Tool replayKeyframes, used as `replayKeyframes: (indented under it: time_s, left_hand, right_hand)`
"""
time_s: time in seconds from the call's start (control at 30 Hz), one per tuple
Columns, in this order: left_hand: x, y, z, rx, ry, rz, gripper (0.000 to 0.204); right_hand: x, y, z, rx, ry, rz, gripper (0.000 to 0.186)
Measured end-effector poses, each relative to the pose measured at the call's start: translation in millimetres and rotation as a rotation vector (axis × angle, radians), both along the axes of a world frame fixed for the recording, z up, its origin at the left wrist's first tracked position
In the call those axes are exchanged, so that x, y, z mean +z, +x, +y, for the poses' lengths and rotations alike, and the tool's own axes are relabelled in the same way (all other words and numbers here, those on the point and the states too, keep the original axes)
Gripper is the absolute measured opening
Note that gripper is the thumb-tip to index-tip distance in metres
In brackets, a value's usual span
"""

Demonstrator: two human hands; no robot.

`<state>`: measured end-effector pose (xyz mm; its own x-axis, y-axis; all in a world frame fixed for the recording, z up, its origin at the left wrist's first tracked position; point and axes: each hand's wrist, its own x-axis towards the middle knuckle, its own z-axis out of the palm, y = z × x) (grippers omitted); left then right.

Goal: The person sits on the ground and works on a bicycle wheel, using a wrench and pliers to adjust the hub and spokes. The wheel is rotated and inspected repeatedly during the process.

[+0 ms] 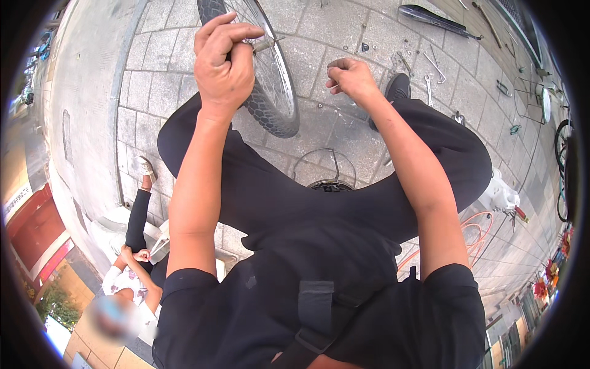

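Head view: the bare left hand [223, 71] has half-curled fingers beside the grey metal hub [263, 45] of a bicycle wheel with black rubber tyre and silver rim [276, 122]; whether it grips anything, I cannot tell. Its blocky tread looks dusty, its spokes thin and pale. The wheel stands slanted beside the black-trousered left leg [200, 132]. Right of it, apart, the bare right hand [353, 79] is loosely curled, its contents unclear. Farther right, a silver metal wrench [429, 91] lies on grey stone paving [344, 129], below a long black curved strip [437, 19].
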<state>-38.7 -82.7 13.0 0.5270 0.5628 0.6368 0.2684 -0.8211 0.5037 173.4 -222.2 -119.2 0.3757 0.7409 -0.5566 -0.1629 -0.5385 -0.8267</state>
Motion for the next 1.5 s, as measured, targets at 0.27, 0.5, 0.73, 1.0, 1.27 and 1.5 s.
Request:
replayKeyframes:
  time_s: [0.27, 0.5, 0.73, 1.0, 1.27, 1.5]
  left_hand:
    - [11.2, -17.7, 8.5, -0.094, -0.002, 0.075, 0.033]
    - [10.2, -20.8, 46.9, -0.070, -0.067, -0.028, 0.032]
    - [16.6, -19.3, 57.8, -0.098, -0.139, -0.019, 0.032]
    - [13.0, -26.7, 57.7, -0.079, -0.132, -0.039, 0.034]
    - [15.1, -31.9, 58.3, -0.063, -0.130, -0.018, 0.033]
    - [17.7, -37.3, 51.0, -0.116, -0.191, -0.043, 0.032]
  right_hand:
    - [-39.2, -15.2, 75.4, -0.051, 0.055, 0.169, 0.036]
    - [-39.0, -27.0, 136.8, -0.067, 0.117, 0.193, 0.033]
    - [-48.1, -35.9, 149.9, -0.048, 0.192, 0.181, 0.033]
    - [-51.8, -38.2, 150.8, 0.018, 0.249, 0.113, 0.038]
    - [-62.9, -37.8, 152.9, 0.202, 0.214, -0.231, 0.040]
    - [-57.8, -39.7, 146.4, 0.141, 0.226, -0.006, 0.038]
